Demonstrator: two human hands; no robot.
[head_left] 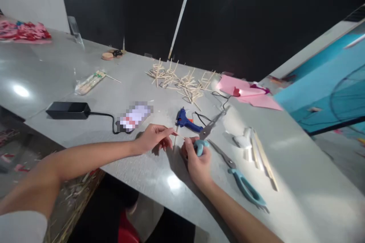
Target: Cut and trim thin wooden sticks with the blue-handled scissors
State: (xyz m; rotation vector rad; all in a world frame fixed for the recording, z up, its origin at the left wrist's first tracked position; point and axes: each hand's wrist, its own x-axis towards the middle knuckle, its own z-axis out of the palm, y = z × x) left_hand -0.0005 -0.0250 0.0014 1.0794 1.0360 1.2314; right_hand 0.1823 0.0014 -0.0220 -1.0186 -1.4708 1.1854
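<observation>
My left hand (155, 138) is pinched on one end of a thin pale wooden stick (180, 135) above the table's front part. The stick's other end reaches the thumb of my right hand (199, 165). In that right hand are scissors with teal handles (201, 145), their metal blades (211, 127) pointing away and to the right. Just beyond both hands lies a blue hot glue gun (188, 121) on its side. A second pair of teal-handled scissors (247, 188) rests on the table to the right of my right hand.
Several stick structures (189, 85) stand at the back. A phone (135, 117), black power adapter (68, 110) and packet of sticks (90, 82) lie left. Pink sheets (242, 89), glue sticks (254, 148) and wooden strips (266, 159) lie right. The grey table (128, 171) ends close before me.
</observation>
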